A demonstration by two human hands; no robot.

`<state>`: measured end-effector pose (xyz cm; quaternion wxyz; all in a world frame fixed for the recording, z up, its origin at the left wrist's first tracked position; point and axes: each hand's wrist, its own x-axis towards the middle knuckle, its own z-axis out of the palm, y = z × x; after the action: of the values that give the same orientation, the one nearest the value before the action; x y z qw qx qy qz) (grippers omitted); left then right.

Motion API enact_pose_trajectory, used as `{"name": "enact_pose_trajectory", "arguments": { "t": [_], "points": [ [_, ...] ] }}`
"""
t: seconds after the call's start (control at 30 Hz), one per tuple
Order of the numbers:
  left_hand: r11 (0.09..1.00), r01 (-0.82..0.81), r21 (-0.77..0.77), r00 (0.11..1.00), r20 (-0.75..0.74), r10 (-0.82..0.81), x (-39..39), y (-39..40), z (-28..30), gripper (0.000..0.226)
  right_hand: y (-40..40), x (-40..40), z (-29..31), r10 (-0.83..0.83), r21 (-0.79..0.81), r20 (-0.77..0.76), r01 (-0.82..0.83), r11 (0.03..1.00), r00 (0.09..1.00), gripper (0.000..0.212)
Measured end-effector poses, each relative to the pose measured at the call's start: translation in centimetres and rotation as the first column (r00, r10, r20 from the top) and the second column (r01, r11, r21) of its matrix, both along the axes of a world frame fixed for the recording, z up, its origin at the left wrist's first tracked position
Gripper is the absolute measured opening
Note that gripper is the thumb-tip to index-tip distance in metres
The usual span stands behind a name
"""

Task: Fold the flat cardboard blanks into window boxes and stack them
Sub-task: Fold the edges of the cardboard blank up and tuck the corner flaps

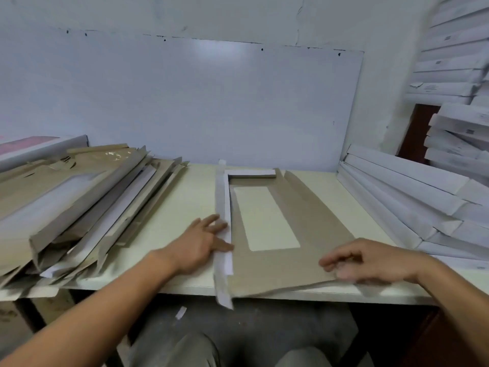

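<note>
A brown cardboard blank (312, 223) with a rectangular window cut-out lies flat on the cream table (185, 207), its near edge overhanging the table front. Its long left flap, white on the outside, is folded up and inward, and the far end flap is raised too. My left hand (203, 242) presses straight fingers against that left flap near the middle. At the blank's near right corner my right hand (370, 260) hovers, blurred, with its fingers loosely curled over the edge; whether it pinches the cardboard I cannot tell.
A messy heap of flat brown-and-white blanks (79, 202) fills the left of the table. Folded white boxes (412, 197) lean in a stack at the right, with more piled higher behind (455, 67). A white wall panel stands at the back.
</note>
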<state>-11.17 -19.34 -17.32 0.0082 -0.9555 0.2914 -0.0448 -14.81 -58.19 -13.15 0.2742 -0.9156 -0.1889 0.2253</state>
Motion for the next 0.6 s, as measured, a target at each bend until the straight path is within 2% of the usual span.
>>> {"name": "enact_pose_trajectory", "arguments": {
  "t": [0.03,0.07,0.13,0.2,0.23,0.3,0.33,0.37,0.47,0.53,0.6],
  "points": [
    [0.999,-0.036,-0.020,0.999,-0.021,0.036,0.6,0.6,0.4,0.054,0.7,-0.5,-0.5,0.045,-0.079,0.102,-0.037,0.996,0.994,0.047],
    [0.997,-0.065,-0.039,0.996,-0.056,0.063,1.0,1.2,0.7,0.056,1.7,-0.9,-1.1,0.097,-0.135,0.212,-0.069,0.988,0.972,0.041],
    [0.994,-0.097,-0.041,0.987,-0.135,0.090,1.3,1.9,1.5,0.064,3.9,-1.4,-2.5,0.108,-0.152,0.379,-0.054,0.987,0.919,0.019],
    [0.992,-0.115,-0.054,0.981,-0.163,0.105,0.6,1.9,2.7,0.072,5.1,-1.3,-3.4,0.020,-0.127,0.459,0.044,0.991,0.888,0.031],
    [0.989,-0.110,-0.098,0.988,-0.115,0.098,-0.1,1.6,3.2,0.072,5.4,-1.0,-3.8,-0.012,-0.130,0.475,0.084,0.988,0.880,0.034],
    [0.971,-0.023,-0.237,0.996,0.083,0.044,-2.2,0.4,3.8,0.066,6.0,-0.7,-4.0,-0.048,-0.159,0.480,0.140,0.977,0.876,0.022],
    [0.956,0.031,-0.291,0.990,0.139,0.010,-3.6,-0.5,3.5,0.064,6.4,-0.7,-4.2,-0.061,-0.178,0.479,0.165,0.970,0.876,0.018],
    [0.948,0.078,-0.309,0.990,0.137,-0.037,-5.1,-1.6,2.9,0.062,7.1,-0.7,-4.4,-0.065,-0.184,0.498,0.179,0.966,0.864,0.025],
    [0.976,0.127,-0.176,0.991,0.050,-0.120,-8.5,-5.4,-0.4,0.062,10.1,-1.3,-5.6,0.049,-0.203,0.620,0.100,0.974,0.783,0.045],
    [0.998,0.040,-0.053,0.998,-0.054,-0.043,-9.4,-7.3,-2.2,0.074,12.1,-2.4,-6.9,0.154,-0.235,0.572,-0.019,0.972,0.806,0.058],
    [1.000,0.004,0.030,0.996,-0.094,-0.001,-9.7,-8.0,-3.1,0.087,12.9,-3.2,-8.2,0.192,-0.310,0.497,-0.034,0.950,0.846,0.070]
  ]
}}
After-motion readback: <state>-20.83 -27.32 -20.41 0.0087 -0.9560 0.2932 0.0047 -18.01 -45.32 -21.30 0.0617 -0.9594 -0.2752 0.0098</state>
